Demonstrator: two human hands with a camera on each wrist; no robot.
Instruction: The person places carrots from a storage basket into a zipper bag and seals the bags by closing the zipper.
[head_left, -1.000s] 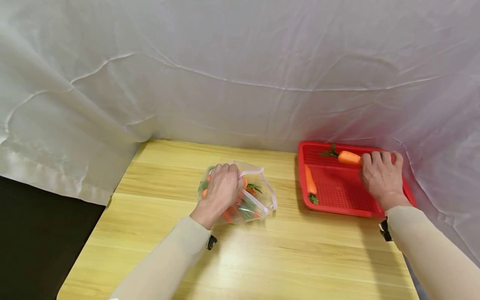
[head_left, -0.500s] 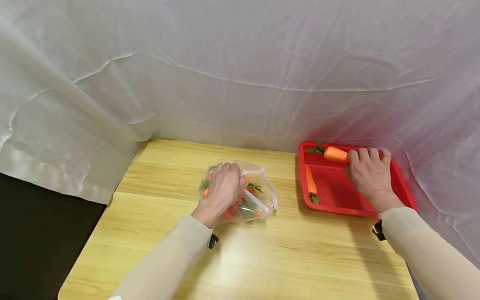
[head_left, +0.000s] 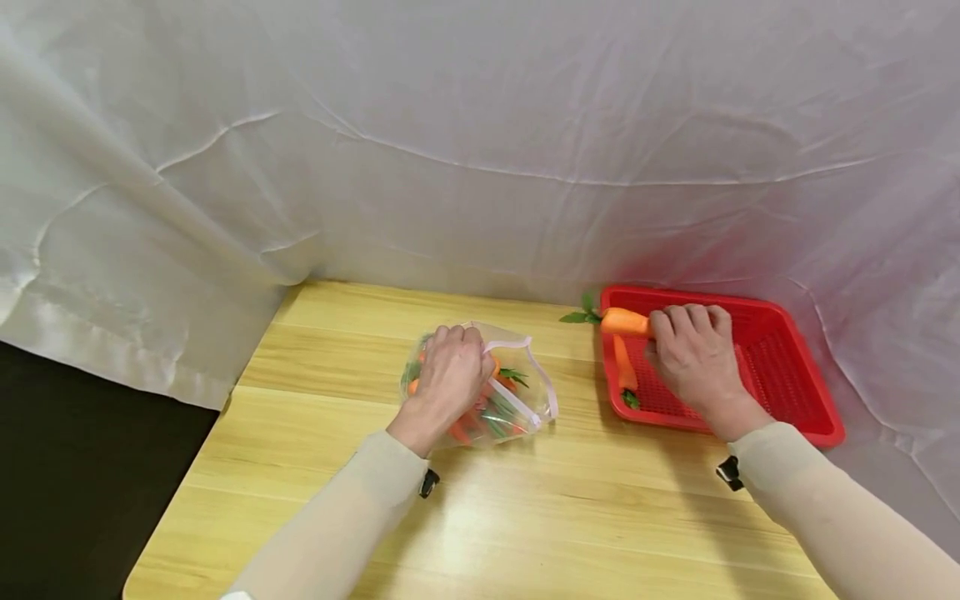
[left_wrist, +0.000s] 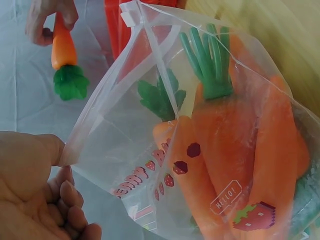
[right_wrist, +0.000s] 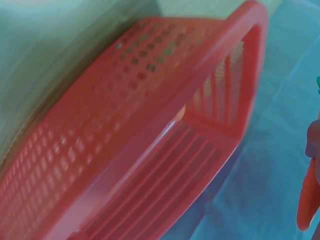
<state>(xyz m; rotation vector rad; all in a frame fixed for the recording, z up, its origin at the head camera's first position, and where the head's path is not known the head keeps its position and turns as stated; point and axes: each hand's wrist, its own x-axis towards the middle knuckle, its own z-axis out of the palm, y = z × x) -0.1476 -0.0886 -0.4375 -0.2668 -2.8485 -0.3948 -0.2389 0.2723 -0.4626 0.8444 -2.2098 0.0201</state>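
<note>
A clear zip bag (head_left: 536, 379) with a pale pink edge lies on the table, filled with several carrots (left_wrist: 225, 145) with green tops. My left hand (head_left: 450, 371) pinches the bag's open edge between thumb and finger, as the left wrist view shows. Over the red basket (head_left: 813, 392), my right hand (head_left: 693, 354) holds a carrot (head_left: 624, 322) by its narrow end, the leafy top pointing left past the rim. Another carrot (head_left: 624, 364) lies inside along the basket's left wall. In the right wrist view the held carrot (right_wrist: 309, 197) shows only at the right edge.
The light wooden table (head_left: 315, 467) bears the bag at its middle and the basket at its far right. A pale cloth (head_left: 450, 225) hangs behind and along both sides. Beyond the left edge is a dark area (head_left: 82, 475).
My right hand has lifted the carrot and carried it left across the basket, so its leaves now reach past the left rim. The left hand stays on the bag.
</note>
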